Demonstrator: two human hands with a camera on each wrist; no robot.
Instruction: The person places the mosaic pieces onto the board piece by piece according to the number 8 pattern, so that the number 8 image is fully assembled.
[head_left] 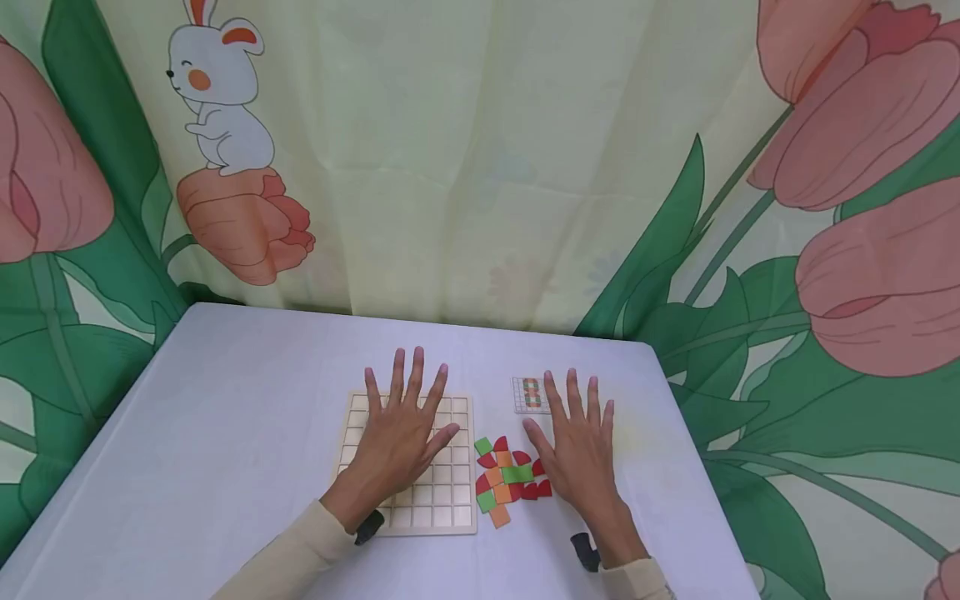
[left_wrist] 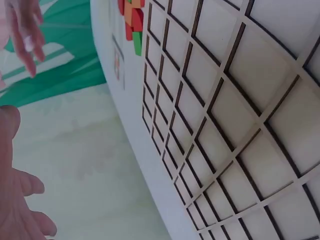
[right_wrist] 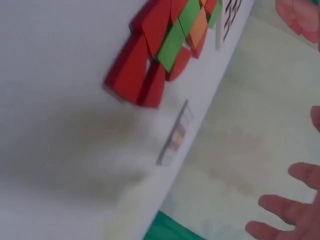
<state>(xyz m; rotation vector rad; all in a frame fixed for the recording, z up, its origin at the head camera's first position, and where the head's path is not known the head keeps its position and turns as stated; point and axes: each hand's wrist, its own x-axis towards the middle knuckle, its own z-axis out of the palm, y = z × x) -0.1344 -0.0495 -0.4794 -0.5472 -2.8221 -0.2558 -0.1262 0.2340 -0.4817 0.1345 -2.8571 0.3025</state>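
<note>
My left hand [head_left: 401,437] is spread over a pale wooden grid board [head_left: 452,475], hiding part of its square cells. In the left wrist view the board's cells [left_wrist: 240,95] hold no pieces where they show. Fingers spread, my right hand [head_left: 585,454] hovers just right of a cluster of flat blocks. Among these are red quarter-round blocks [head_left: 545,488], green square blocks [head_left: 517,474] and orange square blocks [head_left: 499,516]. Beyond the blocks lies a small pattern card [head_left: 531,393], its right edge partly behind the right hand's fingers. Neither hand holds anything.
A white-covered table [head_left: 247,433] carries everything, with its far edge against a curtain [head_left: 450,167] printed with tulips and a rabbit. Dark wrist straps [head_left: 585,552] sit at both cuffs.
</note>
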